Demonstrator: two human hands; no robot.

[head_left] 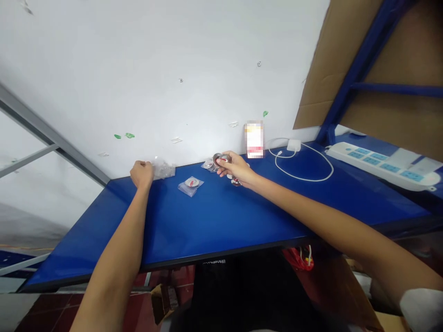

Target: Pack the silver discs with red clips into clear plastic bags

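Observation:
My left hand [141, 173] is closed at the back left of the blue table, right beside a heap of crumpled clear plastic bags [164, 169]. Whatever its fingers hold, if anything, is hidden. Between thumb and fingers, my right hand [238, 168] grips a shiny round metal piece [218, 159] with a red mark, held above the table. Below that hand lie more round silver and red pieces [236, 182], partly covered by it. Another clear bag [209, 164] lies just behind. Between my hands, a round piece with a red mark [191, 183] rests on or in a clear bag.
A bright, blurred-out upright card or screen [254, 139] leans on the white wall. To its right lie a white charger [294, 145] and its looped cable [304, 179]. A long white power strip [384, 166] sits at the right end. The table's dark front edge [221, 254] runs nearest me.

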